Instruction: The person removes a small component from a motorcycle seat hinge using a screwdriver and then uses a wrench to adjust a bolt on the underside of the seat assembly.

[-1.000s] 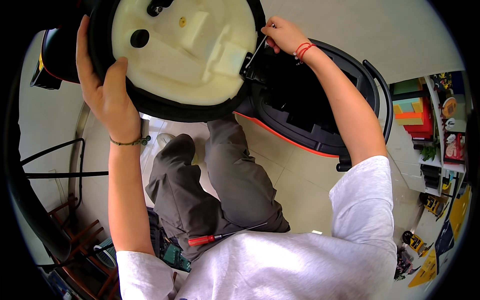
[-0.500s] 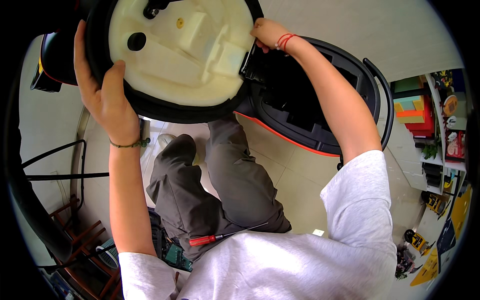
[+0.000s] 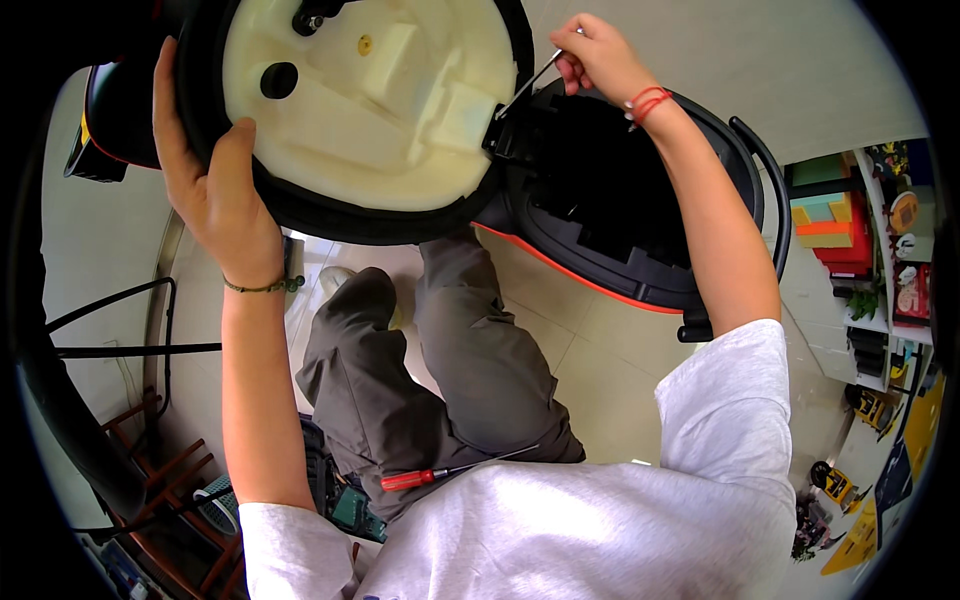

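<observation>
A raised scooter seat (image 3: pixel 340 150) shows its cream plastic underside and black padded rim. My left hand (image 3: pixel 215 190) grips the rim on the left, thumb on the underside and fingers stretched along the outer side. A slim metal tool (image 3: pixel 531 84) is pinched in my right hand (image 3: pixel 597 60); its exact kind cannot be made out. The tool slants down to the black hinge (image 3: pixel 493 132) at the seat's right edge, its tip at or against it. Right of the hinge, the black storage compartment (image 3: pixel 610 190) lies open beneath my right forearm.
A red-handled screwdriver (image 3: pixel 410 480) rests across my lap. Below left is a dark green tool case (image 3: pixel 350 512), partly hidden by my leg. A black grab rail (image 3: pixel 770 190) curves round the scooter's right end. Shelves with boxes (image 3: pixel 830 225) stand at the far right.
My right hand has moved right and slightly up, away from the seat's edge, so the metal tool now shows at a slant. My left hand and the seat are almost unmoved.
</observation>
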A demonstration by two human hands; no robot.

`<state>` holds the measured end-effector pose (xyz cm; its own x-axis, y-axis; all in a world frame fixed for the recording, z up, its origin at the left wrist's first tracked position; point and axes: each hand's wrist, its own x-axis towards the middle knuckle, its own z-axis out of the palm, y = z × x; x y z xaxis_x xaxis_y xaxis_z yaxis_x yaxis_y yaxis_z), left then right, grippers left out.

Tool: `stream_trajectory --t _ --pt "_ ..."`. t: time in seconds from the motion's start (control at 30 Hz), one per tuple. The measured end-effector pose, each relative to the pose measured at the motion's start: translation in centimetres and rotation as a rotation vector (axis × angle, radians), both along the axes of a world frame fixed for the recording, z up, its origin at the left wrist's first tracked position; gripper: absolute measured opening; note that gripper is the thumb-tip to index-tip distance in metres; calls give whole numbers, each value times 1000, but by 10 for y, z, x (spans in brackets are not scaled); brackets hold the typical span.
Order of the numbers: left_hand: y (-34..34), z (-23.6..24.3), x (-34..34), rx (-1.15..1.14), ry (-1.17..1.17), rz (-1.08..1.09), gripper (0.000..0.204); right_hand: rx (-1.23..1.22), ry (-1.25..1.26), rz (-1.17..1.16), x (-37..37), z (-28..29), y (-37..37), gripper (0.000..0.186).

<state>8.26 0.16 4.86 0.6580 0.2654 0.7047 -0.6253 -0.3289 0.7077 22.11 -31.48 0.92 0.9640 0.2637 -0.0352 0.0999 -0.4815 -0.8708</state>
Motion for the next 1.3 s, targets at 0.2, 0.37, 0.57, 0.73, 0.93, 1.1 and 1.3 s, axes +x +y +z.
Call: stream_trajectory --t 0.2,0.37,0.57,0.73,0.93,1.1,1.3 --pt "-2 2 -4 -18 33 -15 58 473 310 57 -40 8 -14 29" --pt "8 -4 -1 120 -30 18 58 644 509 -36 -50 -18 -8 15" --pt "1 -1 -3 -12 -2 -1 61 -382 104 54 -55 -57 34 32" --pt "-2 -2 -2 -44 -12 -16 63 -504 159 -8 -46 -77 44 32" --pt "-5 8 0 -83 -50 -25 70 -390 191 12 -42 -87 46 30" --pt "-3 0 2 14 -150 -11 70 -376 125 11 -45 -94 46 29" --pt "-4 1 1 -3 -135 -25 71 -317 157 15 -44 -97 41 31"
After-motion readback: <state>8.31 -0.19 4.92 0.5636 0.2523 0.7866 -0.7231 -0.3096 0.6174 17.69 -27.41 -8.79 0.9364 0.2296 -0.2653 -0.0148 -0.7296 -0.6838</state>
